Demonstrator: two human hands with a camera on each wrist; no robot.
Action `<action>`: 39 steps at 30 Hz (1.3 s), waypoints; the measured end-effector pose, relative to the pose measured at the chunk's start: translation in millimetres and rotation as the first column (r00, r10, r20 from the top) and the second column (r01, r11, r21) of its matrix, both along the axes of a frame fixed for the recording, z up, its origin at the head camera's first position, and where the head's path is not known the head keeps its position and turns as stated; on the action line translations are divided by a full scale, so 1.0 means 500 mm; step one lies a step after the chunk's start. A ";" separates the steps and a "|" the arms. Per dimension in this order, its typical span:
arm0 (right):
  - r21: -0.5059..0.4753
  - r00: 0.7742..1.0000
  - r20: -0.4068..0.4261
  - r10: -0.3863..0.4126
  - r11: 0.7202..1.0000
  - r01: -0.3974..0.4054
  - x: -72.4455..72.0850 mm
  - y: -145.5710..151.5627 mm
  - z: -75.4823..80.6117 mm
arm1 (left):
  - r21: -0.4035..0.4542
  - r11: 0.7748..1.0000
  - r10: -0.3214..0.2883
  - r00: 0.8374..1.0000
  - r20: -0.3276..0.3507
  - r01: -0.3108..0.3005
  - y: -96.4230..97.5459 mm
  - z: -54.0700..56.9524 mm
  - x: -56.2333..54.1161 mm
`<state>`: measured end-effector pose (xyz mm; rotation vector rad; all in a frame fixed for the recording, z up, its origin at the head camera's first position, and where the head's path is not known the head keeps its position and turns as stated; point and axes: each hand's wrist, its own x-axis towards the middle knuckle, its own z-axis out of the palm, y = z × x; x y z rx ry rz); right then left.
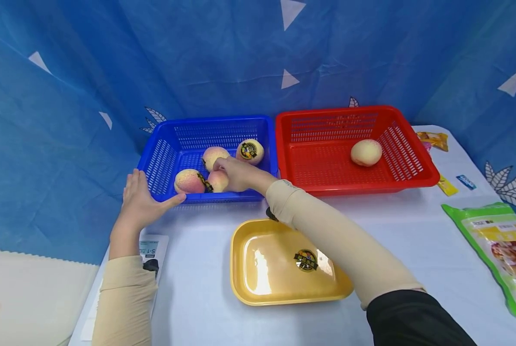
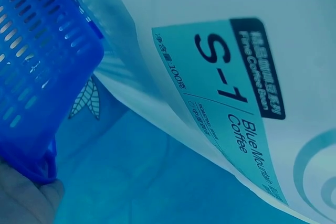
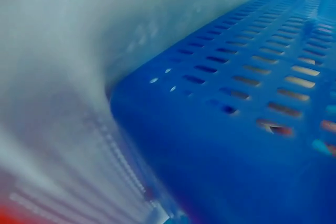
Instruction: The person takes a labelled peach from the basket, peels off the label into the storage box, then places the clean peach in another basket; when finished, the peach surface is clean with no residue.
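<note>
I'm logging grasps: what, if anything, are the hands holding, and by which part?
The right hand appears to hold a peach by its top and right side. The left hand, spread at the near left corner of the blue basket, shows no grip.

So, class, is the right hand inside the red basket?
No, the right hand is inside the blue basket, fingers curled on a peach.
</note>
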<state>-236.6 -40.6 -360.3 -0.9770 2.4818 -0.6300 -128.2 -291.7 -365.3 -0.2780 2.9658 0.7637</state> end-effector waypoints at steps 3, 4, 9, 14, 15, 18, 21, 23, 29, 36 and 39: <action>-0.021 0.999 0.033 -0.004 1.000 0.004 -0.002 0.007 -0.001 | 0.001 1.000 -0.001 1.000 -0.003 0.001 0.001 0.000 0.001; -0.017 0.999 0.032 0.009 1.000 -0.008 -0.003 0.009 -0.002 | 0.001 1.000 -0.001 1.000 -0.004 0.001 0.001 0.000 0.001; 0.055 0.997 -0.015 0.072 0.996 -0.071 -0.009 0.014 -0.001 | -0.004 1.000 0.000 1.000 -0.006 0.000 0.001 0.000 0.000; 0.054 0.999 0.035 0.011 0.998 -0.013 -0.007 0.019 0.002 | -0.011 1.000 -0.003 1.000 -0.005 0.002 0.003 0.000 0.000; 0.050 0.999 0.050 -0.009 0.999 0.007 -0.007 0.020 0.002 | -0.012 1.000 -0.003 1.000 -0.005 0.003 0.003 0.000 0.000; 0.051 0.997 0.061 -0.043 0.998 0.040 -0.007 0.022 0.002 | -0.011 1.000 -0.002 1.000 -0.003 0.002 0.004 0.001 0.000; 0.068 1.000 0.006 -0.019 0.998 0.019 -0.007 0.023 0.002 | -0.010 1.000 0.001 1.000 0.000 -0.001 0.005 0.001 0.000; 0.072 0.999 -0.040 0.000 0.997 0.003 -0.007 0.023 0.003 | -0.011 1.000 0.002 1.000 0.002 -0.002 0.005 0.002 0.001; 0.001 0.997 -0.080 -0.021 1.000 0.022 -0.004 0.031 0.019 | -0.013 1.000 0.003 1.000 0.007 -0.003 0.004 0.003 0.000; -0.132 0.996 -0.032 -0.082 0.988 0.077 0.014 0.059 0.054 | 0.002 1.000 0.002 0.999 0.033 -0.002 0.004 0.004 -0.001; -0.158 0.995 -0.042 -0.094 0.984 0.086 0.024 0.077 0.067 | 0.015 1.000 0.005 0.999 0.038 -0.006 0.003 0.003 -0.002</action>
